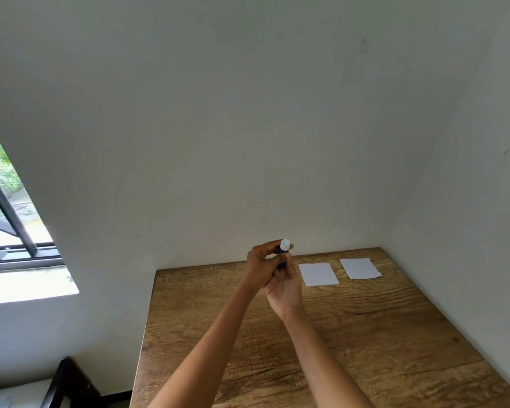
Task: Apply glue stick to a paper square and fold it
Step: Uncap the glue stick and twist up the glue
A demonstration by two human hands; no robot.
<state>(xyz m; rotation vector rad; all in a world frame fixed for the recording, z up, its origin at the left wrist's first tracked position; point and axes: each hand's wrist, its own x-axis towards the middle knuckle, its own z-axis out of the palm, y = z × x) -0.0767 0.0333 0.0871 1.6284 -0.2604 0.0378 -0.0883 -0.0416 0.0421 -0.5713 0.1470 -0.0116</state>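
A blue glue stick (283, 256) with a white top is held upright above the far part of the wooden table (365, 334). My right hand (284, 288) grips its blue body from below. My left hand (262, 265) pinches the white top between thumb and fingers. Whether the cap is on or off I cannot tell. Two white paper squares lie flat near the back edge: one (318, 274) just right of my hands, the other (360, 268) further right.
The table stands in a corner, with white walls (248, 128) behind and to the right. A window (9, 219) with a dark frame is at the left. A dark chair (68, 387) sits at the lower left, beside the table.
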